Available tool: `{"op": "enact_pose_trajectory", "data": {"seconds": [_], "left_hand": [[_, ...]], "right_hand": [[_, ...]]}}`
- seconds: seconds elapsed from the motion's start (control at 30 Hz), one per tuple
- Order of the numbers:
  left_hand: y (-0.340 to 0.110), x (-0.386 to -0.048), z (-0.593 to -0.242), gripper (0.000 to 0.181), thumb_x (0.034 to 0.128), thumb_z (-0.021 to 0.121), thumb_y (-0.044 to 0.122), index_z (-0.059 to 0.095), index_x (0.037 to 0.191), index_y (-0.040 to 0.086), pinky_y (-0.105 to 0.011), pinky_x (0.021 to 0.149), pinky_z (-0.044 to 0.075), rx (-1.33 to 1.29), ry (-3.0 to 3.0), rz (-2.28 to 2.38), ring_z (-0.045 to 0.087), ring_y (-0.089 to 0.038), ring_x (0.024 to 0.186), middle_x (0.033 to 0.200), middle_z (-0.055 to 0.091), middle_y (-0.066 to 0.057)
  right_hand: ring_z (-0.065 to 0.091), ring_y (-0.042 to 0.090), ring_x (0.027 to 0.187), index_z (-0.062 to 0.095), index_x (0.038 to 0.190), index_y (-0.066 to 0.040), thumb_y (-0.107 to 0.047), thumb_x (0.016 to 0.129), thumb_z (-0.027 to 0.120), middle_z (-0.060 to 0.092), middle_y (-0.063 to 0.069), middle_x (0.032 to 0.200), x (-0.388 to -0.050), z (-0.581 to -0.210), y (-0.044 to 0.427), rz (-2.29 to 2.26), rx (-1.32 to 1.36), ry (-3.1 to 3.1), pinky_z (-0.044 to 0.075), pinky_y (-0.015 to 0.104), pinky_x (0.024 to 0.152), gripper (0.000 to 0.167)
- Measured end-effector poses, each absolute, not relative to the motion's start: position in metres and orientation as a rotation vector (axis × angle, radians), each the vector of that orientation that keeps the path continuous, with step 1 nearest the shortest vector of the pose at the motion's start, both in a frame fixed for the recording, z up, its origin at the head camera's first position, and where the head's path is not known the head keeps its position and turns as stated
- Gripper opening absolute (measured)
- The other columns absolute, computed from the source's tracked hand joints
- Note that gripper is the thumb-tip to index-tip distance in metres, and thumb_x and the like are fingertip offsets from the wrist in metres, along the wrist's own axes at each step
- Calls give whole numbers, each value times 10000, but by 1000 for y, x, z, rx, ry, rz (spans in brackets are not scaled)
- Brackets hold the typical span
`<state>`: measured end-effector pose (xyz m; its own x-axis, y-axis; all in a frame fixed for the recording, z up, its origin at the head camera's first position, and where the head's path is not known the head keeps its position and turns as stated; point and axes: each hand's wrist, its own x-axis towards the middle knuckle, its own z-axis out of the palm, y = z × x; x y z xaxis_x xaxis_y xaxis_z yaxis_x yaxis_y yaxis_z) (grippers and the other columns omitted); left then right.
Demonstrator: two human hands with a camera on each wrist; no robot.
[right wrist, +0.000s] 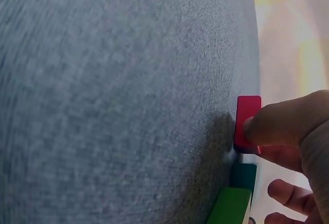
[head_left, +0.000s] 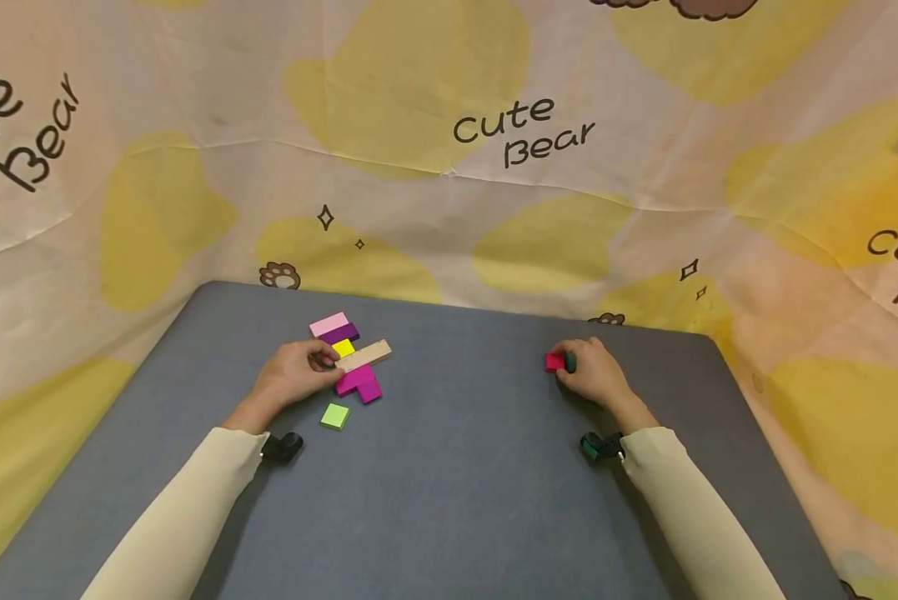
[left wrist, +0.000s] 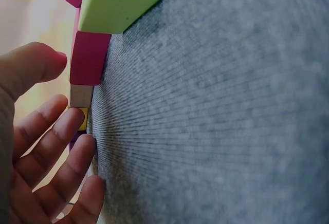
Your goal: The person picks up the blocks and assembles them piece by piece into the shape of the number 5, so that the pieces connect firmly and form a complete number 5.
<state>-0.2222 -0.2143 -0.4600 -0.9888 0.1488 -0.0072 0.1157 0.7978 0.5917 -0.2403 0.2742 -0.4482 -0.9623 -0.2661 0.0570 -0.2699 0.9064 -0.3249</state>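
My left hand is at the left end of a plain wooden block, its fingers loosely bent in the left wrist view with the thumb apart. Around that block lie a yellow piece, a purple block, a pink block and magenta pieces. Nearer the front is a light green block. My right hand pinches a red block between thumb and fingers. Beside the red block, partly under the hand, are a teal block and a green block.
The grey table stretches between the two hands and toward the front. A printed cloth hangs behind the table and along its sides.
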Motion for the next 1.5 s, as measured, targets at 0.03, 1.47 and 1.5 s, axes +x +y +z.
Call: {"op": "enact_pose_trajectory", "data": {"seconds": [0.03, 1.47, 1.5], "left_hand": [[-214, -222, -460, 287, 794, 737, 359, 689, 990, 156, -291, 712, 440, 212, 2927, 956, 607, -163, 821, 909, 675, -11], [-215, -231, -459, 346, 806, 737, 376, 647, 980, 90, -278, 697, 410, 50, 2768, 1029, 564, -176, 811, 899, 664, -48], [-216, -231, -459, 340, 807, 738, 365, 645, 978, 86, -276, 695, 411, 52, 2763, 1032, 561, -176, 807, 895, 662, -49]], "right_hand": [[506, 280, 915, 689, 1128, -122, -165, 824, 688, 686, 105, 1137, -240, -448, 274, 527, 437, -3049, 447, 417, 715, 308], [565, 269, 915, 696, 1099, -118, -138, 838, 709, 681, 103, 1107, -261, -457, 219, 700, 538, -2976, 463, 442, 799, 261], [570, 271, 919, 696, 1101, -117, -137, 838, 707, 681, 105, 1110, -261, -458, 218, 698, 546, -2975, 465, 447, 801, 264]]}}
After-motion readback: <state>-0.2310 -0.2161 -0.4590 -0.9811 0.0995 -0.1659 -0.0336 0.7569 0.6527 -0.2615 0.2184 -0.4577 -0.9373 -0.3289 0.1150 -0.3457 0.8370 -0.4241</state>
